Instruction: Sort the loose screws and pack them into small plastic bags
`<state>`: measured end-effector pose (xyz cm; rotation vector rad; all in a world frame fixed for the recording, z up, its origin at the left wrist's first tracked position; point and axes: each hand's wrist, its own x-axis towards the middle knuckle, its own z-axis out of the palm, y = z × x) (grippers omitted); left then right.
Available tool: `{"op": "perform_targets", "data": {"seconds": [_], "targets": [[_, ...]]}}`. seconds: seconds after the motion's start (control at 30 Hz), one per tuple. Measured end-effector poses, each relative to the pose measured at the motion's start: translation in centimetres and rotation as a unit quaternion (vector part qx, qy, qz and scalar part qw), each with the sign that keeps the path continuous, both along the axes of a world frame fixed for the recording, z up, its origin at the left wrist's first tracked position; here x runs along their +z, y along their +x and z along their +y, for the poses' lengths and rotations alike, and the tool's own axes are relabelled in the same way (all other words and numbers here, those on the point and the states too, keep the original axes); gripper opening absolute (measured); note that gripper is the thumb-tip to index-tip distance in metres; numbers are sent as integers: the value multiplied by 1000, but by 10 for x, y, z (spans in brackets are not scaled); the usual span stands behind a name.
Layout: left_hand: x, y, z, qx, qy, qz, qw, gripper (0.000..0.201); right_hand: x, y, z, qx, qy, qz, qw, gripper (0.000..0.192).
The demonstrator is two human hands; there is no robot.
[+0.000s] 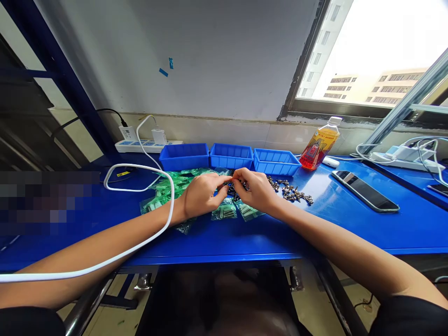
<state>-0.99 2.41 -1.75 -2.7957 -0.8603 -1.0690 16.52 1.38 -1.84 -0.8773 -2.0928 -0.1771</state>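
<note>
My left hand and my right hand meet over the middle of the blue table. The fingers of both are pinched together, tip to tip; whatever lies between them is too small or hidden to make out. Under and beside my left hand spreads a heap of small clear bags with green contents. Two more such bags lie just below the fingertips. Loose dark metal screws are scattered to the right of my right hand, and some show behind the fingers.
Three blue bins, left, middle and right, stand along the wall. A drink bottle and a phone are at the right. A white cable loops over my left forearm from a power strip.
</note>
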Motion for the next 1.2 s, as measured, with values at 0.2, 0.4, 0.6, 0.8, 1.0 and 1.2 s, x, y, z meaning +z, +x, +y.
{"op": "perform_targets", "data": {"seconds": [0.2, 0.4, 0.6, 0.8, 1.0, 1.2], "targets": [[-1, -1, 2, 9, 0, -1, 1000, 30, 0, -1, 0, 15, 4, 6, 1000, 7], [2, -1, 2, 33, -45, -9, 998, 23, 2, -1, -1, 17, -15, 13, 1000, 7], [5, -3, 4, 95, -39, -12, 995, 30, 1, -1, -2, 39, -28, -2, 999, 6], [8, -3, 4, 66, -88, -40, 993, 35, 1, -2, -2, 50, -31, -45, 997, 12], [9, -1, 1, -5, -220, -118, 968, 36, 3, -1, -3, 44, -22, -38, 998, 13], [9, 0, 0, -15, -238, -125, 963, 36, 3, -1, -5, 47, -15, -30, 998, 12]]}}
